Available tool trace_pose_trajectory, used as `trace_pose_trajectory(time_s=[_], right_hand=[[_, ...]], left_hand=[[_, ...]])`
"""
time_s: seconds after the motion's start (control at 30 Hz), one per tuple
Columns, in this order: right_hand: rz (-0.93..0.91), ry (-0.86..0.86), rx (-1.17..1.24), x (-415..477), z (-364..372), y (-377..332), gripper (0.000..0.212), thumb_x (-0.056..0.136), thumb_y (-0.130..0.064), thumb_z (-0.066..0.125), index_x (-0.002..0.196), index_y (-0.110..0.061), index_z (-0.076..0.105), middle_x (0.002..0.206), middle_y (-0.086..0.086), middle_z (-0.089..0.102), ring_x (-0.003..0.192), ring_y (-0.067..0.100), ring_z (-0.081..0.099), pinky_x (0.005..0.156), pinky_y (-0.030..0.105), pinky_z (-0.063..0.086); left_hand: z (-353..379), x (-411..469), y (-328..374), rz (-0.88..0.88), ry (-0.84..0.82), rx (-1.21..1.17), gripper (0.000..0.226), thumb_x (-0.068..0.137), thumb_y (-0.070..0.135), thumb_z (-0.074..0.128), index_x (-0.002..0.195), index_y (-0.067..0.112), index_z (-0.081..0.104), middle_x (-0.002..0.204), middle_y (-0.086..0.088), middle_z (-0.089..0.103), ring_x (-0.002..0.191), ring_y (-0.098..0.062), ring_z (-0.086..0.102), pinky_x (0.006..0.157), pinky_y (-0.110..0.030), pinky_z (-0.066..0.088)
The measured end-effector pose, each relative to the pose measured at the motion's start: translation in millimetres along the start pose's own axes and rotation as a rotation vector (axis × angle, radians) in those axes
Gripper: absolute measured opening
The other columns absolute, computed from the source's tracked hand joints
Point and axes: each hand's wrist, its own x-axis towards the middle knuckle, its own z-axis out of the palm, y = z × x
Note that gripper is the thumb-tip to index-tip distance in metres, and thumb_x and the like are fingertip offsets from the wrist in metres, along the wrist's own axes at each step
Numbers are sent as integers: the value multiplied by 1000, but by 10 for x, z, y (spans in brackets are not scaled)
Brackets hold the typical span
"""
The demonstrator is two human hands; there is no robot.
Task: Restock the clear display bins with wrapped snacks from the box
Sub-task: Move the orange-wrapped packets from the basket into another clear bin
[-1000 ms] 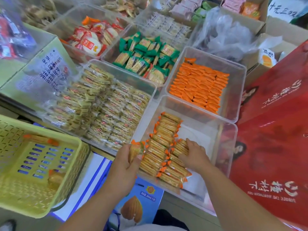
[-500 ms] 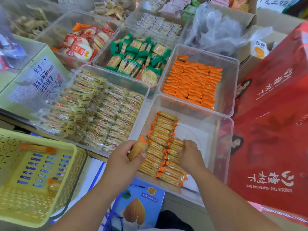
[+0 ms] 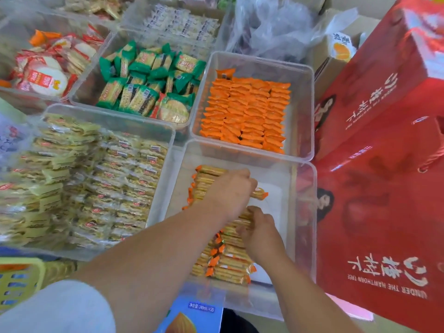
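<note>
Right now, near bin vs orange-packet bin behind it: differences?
Near bin is part filled; far bin is mostly covered. Near bin packets: clear, orange ends; far bin packets: solid orange. Left hand and right hand are in the near bin, not the far bin. Both are clear tubs.

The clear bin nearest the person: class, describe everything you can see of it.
The clear bin is a see-through plastic box with rounded corners, upright and open-topped, beside the red carton. Partly filled: rows of orange-ended packets along its left, bare white floor at right. The left hand grips one packet inside; the right hand rests on the rows.
</note>
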Motion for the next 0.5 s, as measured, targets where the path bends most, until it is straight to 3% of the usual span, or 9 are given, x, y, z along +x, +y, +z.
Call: trace_pose_trajectory(time_s=[0.1,0.17,0.23,0.33,0.43,0.5], right_hand=[[9,20,37,-2,-24,31,53,89,-41,64,137,-40,42,114,-1,43,93,22,62,81,37,52],[23,29,110,-11,-45,39,59,86,-37,68,139,-34,41,115,0,50,96,21,62,84,41,53],[101,32,294,-49,-72,18,68,83,-34,71,141,-28,37,123,1,56,104,20,64,89,45,54],[258,51,543,-148,-87,40,61,80,-37,73,132,-28,42,127,3,57,109,26,65,92,52,55],[337,-66,678,-300,-107,77,30,87,-36,69,106,-46,48,108,-12,67,90,6,71,67,30,59],[301,-188,762,-372,-94,102,33,93,-31,65,106,-57,50,94,-22,72,80,-4,70,54,17,53]], left_hand=[[83,149,5,35,-83,128,28,95,8,53,119,13,68,109,-10,54,108,-36,56,77,-39,36],[154,171,-14,57,-148,215,29,98,16,50,121,17,67,114,-7,59,113,-33,54,89,-41,39],[228,138,-39,85,-195,264,27,96,19,50,119,20,66,114,-5,62,115,-31,54,101,-45,38],[299,73,-72,93,-250,192,27,93,19,53,119,19,59,112,-6,64,111,-30,60,97,-44,39],[364,22,-114,85,-309,198,51,94,18,53,145,20,45,132,-5,59,125,-29,55,112,-51,30],[406,-33,-123,79,-335,260,71,95,22,55,159,17,25,151,-6,46,144,-32,37,121,-61,17]])
